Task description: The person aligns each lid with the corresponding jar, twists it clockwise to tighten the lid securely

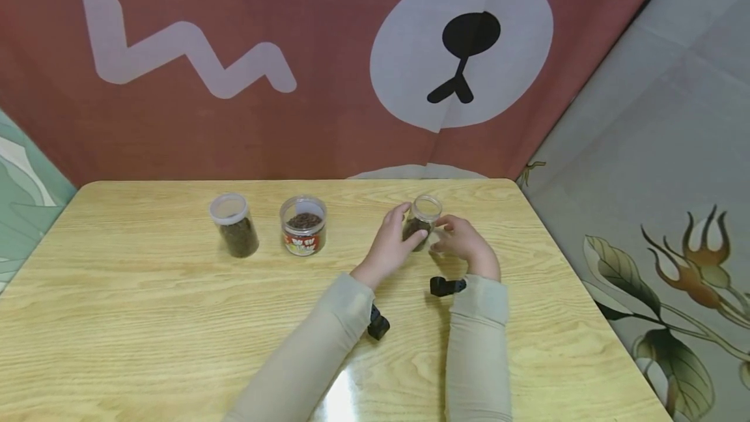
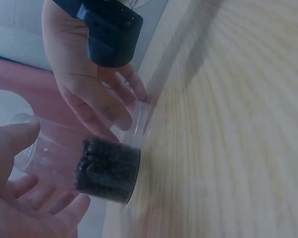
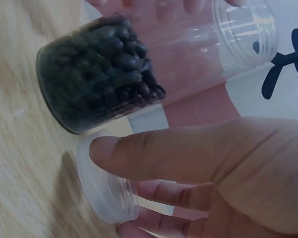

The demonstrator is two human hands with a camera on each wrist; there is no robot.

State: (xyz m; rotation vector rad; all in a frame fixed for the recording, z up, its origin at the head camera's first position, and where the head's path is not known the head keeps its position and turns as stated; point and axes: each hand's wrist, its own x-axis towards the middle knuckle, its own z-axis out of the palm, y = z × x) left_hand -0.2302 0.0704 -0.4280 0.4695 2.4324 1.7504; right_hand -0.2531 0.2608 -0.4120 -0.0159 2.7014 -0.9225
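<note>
A clear jar (image 1: 418, 226) stands upright and uncapped on the table, filled about halfway with small dark beans (image 3: 99, 74). My left hand (image 1: 389, 246) holds it from the left, thumb on the near side and fingers around the far side. Close by on the right, my right hand (image 1: 469, 244) pinches a translucent lid (image 3: 104, 183) between thumb and fingers. That lid is on edge low at the tabletop, next to the jar's base. In the left wrist view, the jar's open mouth (image 2: 25, 144) is beside the left thumb.
To the left on the wooden table (image 1: 176, 318) stands a capped jar (image 1: 237, 233) with dark contents. A wider open jar (image 1: 303, 239) with a colourful label and brown bits is between it and my left hand. A reddish cloth (image 1: 328, 70) hangs behind the table.
</note>
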